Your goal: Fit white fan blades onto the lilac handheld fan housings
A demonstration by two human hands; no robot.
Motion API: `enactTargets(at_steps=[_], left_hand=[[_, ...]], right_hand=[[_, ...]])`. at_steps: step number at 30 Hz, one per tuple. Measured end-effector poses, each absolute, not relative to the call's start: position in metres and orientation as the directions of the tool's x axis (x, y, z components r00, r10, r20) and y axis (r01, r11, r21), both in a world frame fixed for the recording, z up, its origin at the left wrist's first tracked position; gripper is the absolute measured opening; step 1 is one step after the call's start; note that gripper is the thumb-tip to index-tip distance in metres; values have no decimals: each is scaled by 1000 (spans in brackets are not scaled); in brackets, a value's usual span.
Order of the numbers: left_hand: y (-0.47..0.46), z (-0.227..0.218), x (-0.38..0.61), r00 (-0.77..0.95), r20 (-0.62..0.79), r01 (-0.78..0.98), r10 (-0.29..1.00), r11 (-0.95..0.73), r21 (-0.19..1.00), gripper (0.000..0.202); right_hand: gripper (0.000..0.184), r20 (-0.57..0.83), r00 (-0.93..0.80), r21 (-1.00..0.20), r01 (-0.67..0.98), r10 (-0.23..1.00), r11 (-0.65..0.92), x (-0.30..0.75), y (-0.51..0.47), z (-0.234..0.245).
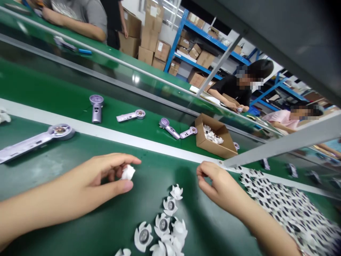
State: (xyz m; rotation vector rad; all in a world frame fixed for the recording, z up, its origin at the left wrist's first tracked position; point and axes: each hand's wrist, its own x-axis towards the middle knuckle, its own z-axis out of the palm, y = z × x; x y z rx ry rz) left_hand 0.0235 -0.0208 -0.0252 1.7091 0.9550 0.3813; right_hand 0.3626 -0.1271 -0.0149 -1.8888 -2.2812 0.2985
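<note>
1. A white plastic petalled part [128, 172] is grasped between the thumb and fingertips of the left hand [98, 176], over the green conveyor belt [64, 181];
2. The right hand [217, 183] is curled, its fingers drawn inward, just beside a white edge strip [149, 145]; whether anything is held in it cannot be told;
3. A loose cluster of matching white parts [162, 224] with dark round centres is laid on the belt between the hands; a blurred spread of similar parts [289, 209] is seen to the right;
4. Lilac handheld-fan housings [96, 108] are laid on a farther belt section, near an open cardboard box [215, 138] holding white parts;
5. A co-worker in a black shirt [231, 89] is seen beyond, before blue shelving [205, 46] stacked with cartons.
</note>
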Motion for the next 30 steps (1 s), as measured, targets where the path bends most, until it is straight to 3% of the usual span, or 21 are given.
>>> enactTargets(at_steps=[2, 4, 6, 13, 21, 24, 26, 28, 30], left_hand=[[-22, -19, 25, 652, -293, 320, 699, 97, 943, 46], [-26, -15, 28, 648, -291, 149, 704, 258, 955, 44], [-30, -13, 31, 614, -265, 30, 744, 314, 949, 47], [-25, 0, 33, 471, -182, -90, 863, 252, 964, 51], [-34, -5, 33, 558, -220, -150, 800, 357, 922, 35], [-31, -6, 30, 559, -217, -201, 800, 384, 901, 30], [-26, -4, 27, 521, -208, -215, 828, 363, 907, 27], [-19, 0, 24, 467, -189, -225, 864, 323, 919, 28], [-13, 3, 21, 399, -163, -246, 902, 277, 929, 31]], right_hand=[[12, 143, -183, -485, 844, 973, 230, 318, -113, -1], [12, 267, -189, -681, 657, 945, 323, 275, -101, 12], [11, 345, -202, -743, 537, 917, 398, 243, -92, 20], [11, 473, -218, -594, 636, 853, 492, 223, -82, 22], [9, 506, -320, -465, 681, 801, 566, 220, -85, 19], [21, 546, -389, -356, 695, 742, 625, 221, -90, 21], [28, 548, -429, -358, 655, 718, 665, 223, -78, 21], [28, 503, -357, -447, 672, 787, 591, 224, -43, 17], [33, 377, -179, -518, 772, 909, 367, 217, 16, 8]])
